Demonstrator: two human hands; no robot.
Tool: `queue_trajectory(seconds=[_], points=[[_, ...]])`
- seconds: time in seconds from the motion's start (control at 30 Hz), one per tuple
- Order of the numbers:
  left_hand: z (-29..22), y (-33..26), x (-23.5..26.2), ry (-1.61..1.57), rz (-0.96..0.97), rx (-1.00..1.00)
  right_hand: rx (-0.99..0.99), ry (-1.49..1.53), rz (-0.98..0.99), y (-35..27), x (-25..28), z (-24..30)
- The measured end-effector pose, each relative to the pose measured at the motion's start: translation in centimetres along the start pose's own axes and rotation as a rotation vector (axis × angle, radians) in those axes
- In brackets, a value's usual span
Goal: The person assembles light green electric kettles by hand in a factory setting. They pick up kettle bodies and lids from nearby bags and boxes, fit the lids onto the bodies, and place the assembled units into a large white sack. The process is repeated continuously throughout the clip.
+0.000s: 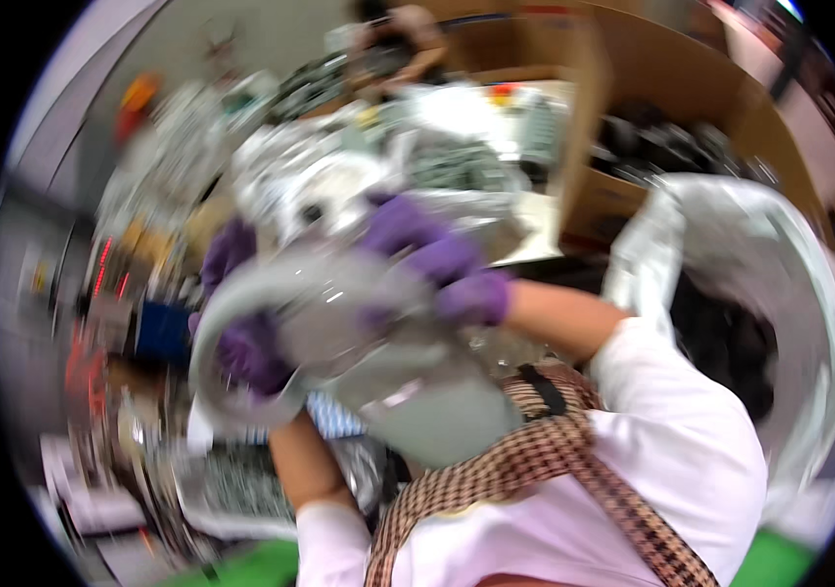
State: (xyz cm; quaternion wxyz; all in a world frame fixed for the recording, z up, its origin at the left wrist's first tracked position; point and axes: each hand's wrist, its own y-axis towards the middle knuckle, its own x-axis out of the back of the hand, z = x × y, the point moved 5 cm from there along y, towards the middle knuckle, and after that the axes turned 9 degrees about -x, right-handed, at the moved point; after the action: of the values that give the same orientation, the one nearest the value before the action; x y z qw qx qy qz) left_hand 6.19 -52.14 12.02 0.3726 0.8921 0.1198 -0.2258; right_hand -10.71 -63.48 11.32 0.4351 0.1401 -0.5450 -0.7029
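Observation:
Both my hands wear purple gloves and hold a grey-green, jug-like plastic housing [437, 411] with a broad loop at its left end, tilted in front of my chest. My left hand [251, 352] is at the loop, its fingers partly hidden behind the plastic. Across the upper right edge, my right hand [427, 259] has its fingers curled over the housing. The middle of the piece looks glossy and partly see-through, perhaps wrapped in clear film. Motion blurs the picture, so the exact kind of part cannot be made out.
Beyond my hands, a bench holds white plastic bags [310, 171] and grey-green parts [457, 166]. To the right stand a cardboard box [584, 127] and a bag-lined bin [809, 323], both with dark parts. A lined tray [212, 523] sits lower left. Another person works at the far side.

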Motion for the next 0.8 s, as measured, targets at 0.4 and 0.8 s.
queue_trajectory(seconds=[0.4,0.8], points=[[17.9,3.0,7.0,0.987,0.694,0.823,-1.122,-0.423,-0.703,-40.1,25.8,12.4],[26.0,2.8,1.5,0.733,0.175,1.042,-2.247,-1.020,-0.711,-77.4,34.4,29.8]])
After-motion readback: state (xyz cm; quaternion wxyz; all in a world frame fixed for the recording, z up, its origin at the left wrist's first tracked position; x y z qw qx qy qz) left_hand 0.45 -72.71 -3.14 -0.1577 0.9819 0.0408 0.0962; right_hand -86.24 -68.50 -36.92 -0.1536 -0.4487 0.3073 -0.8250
